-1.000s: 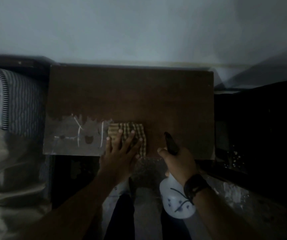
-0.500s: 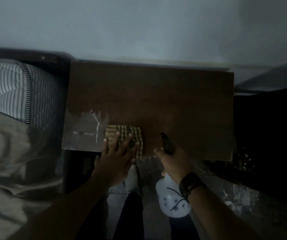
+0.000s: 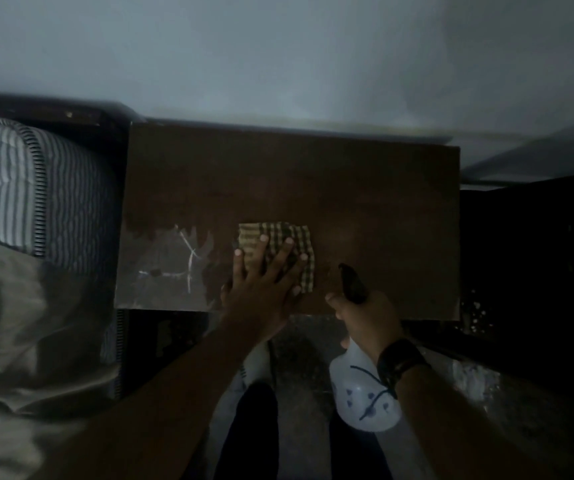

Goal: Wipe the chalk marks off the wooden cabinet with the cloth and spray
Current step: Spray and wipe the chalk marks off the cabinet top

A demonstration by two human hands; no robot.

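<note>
The dark wooden cabinet top [image 3: 313, 174] fills the middle of the view. White chalk marks [image 3: 188, 258] and a pale wet patch sit at its near left corner. A checked cloth [image 3: 296, 237] lies near the front edge, just right of the marks. My left hand [image 3: 264, 282] presses flat on the cloth with fingers spread. My right hand [image 3: 365, 317] grips a white spray bottle [image 3: 365, 400] by its dark nozzle head, held at the cabinet's front edge, right of the cloth.
A striped mattress [image 3: 22, 188] and a grey sheet [image 3: 19, 341] lie left of the cabinet. A pale wall [image 3: 278, 53] stands behind it. Dark furniture [image 3: 527, 254] stands to the right. My legs and the floor [image 3: 299, 358] are below.
My left hand has slid the cloth a little to the right, away from the chalk marks. The view has shifted left. The right hand keeps its hold on the bottle.
</note>
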